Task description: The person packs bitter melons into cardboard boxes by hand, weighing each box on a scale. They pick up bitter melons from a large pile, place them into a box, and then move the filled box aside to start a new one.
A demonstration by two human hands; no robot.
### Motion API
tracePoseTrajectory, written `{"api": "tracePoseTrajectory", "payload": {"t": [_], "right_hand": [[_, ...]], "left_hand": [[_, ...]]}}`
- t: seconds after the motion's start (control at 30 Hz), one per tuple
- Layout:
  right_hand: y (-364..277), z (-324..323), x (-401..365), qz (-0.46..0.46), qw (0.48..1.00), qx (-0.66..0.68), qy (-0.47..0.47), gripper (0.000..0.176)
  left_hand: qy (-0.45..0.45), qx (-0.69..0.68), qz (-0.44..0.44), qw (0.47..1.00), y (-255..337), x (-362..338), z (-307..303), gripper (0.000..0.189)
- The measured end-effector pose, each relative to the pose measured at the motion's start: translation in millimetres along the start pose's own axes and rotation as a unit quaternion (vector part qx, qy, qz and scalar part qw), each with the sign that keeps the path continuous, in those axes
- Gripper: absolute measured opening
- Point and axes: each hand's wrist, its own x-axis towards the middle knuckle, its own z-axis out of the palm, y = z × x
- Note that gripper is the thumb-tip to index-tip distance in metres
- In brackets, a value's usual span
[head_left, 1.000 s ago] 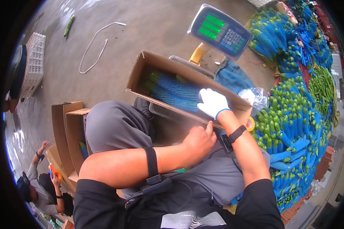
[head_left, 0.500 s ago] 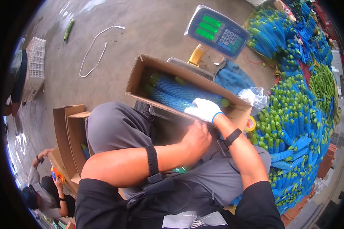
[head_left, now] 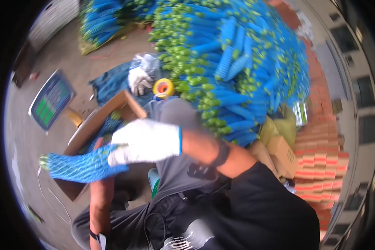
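Note:
My right hand (head_left: 143, 141), in a white glove with a blue cuff, is closed on one end of a cucumber in a blue mesh sleeve (head_left: 81, 166). Its pale green tip points left. Below it reaches my bare left hand (head_left: 102, 183), mostly hidden behind the sleeve, with one finger showing above; its grip is out of sight. Under both hands lies an open cardboard box (head_left: 131, 104), tilted in view, with blue-netted cucumbers (head_left: 108, 125) partly visible inside.
A digital scale display (head_left: 50, 102) with green digits stands beyond the box. Near the box lie a yellow tape roll (head_left: 163, 88) and a spare white glove (head_left: 138, 80). A large heap of blue-sleeved cucumbers (head_left: 221, 54) fills the far side. Stacked cartons (head_left: 321, 162) stand at right.
The view has swung to the right, toward the heap. My gloved hand has left the box and now holds a sleeved cucumber above it. My left hand now lies behind that cucumber.

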Motion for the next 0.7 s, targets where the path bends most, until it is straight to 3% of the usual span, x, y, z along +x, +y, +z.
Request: {"api": "tracePoseTrajectory", "payload": {"t": [0.03, 0.1, 0.17, 0.2, 0.23, 0.3, 0.37, 0.43, 0.47, 0.5, 0.57, 0.63, 0.7], "right_hand": [[-9.7, 5.1, -22.4, 0.023, 0.998, 0.043, 0.043, 0.038], [-5.5, 30.0, -49.8, 0.034, 0.994, 0.059, 0.084, 0.040], [-22.7, 28.7, -81.1, 0.072, 0.994, 0.027, 0.082, 0.045], [-18.0, 21.3, -98.4, 0.060, 0.988, 0.008, 0.145, 0.041], [-11.6, 10.6, -115.3, 0.048, 0.979, -0.012, 0.200, 0.038], [2.9, -31.6, -157.2, 0.148, 0.939, 0.023, 0.309, 0.035], [61.0, -54.7, -205.8, 0.269, 0.861, 0.085, 0.423, 0.036], [146.2, -72.9, -274.7, 0.349, 0.803, -0.068, 0.479, 0.042], [201.1, -72.0, -322.1, 0.420, 0.768, -0.141, 0.462, 0.048], [218.1, -79.6, -349.6, 0.548, 0.716, -0.258, 0.347, 0.054], [251.1, -78.7, -387.6, 0.672, 0.640, -0.289, 0.234, 0.056], [289.4, -70.5, -418.6, 0.684, 0.629, -0.307, 0.207, 0.058], [278.9, -71.7, -402.7, 0.651, 0.656, -0.306, 0.230, 0.055]], "left_hand": [[0.006, -0.079, 0.065, 0.995, 9.2, 1.1, 18.3, 0.091], [-0.015, -0.092, 0.129, 0.987, 22.0, 2.2, 14.1, 0.082], [-0.006, -0.107, 0.103, 0.989, 21.5, -11.9, -26.6, 0.080], [0.080, -0.088, 0.091, 0.989, 27.5, -9.5, -15.8, 0.074], [0.054, -0.078, 0.092, 0.991, 30.3, -3.9, -11.9, 0.068], [0.019, -0.047, 0.081, 0.995, 33.2, 2.7, -16.2, 0.065], [0.048, -0.031, 0.068, 0.996, 30.1, 5.6, -26.3, 0.063], [0.079, -0.013, 0.059, 0.995, 24.4, 9.3, -33.0, 0.062], [0.102, 0.010, 0.041, 0.994, 21.0, 10.5, -35.8, 0.061], [0.127, 0.031, 0.025, 0.991, 19.9, 10.9, -36.5, 0.060], [0.152, 0.061, 0.012, 0.986, 18.7, 9.9, -37.6, 0.060], [0.163, 0.106, 0.022, 0.981, 9.2, 6.9, -45.8, 0.059], [0.196, 0.117, 0.019, 0.973, 6.3, 2.9, -42.6, 0.059]]}}
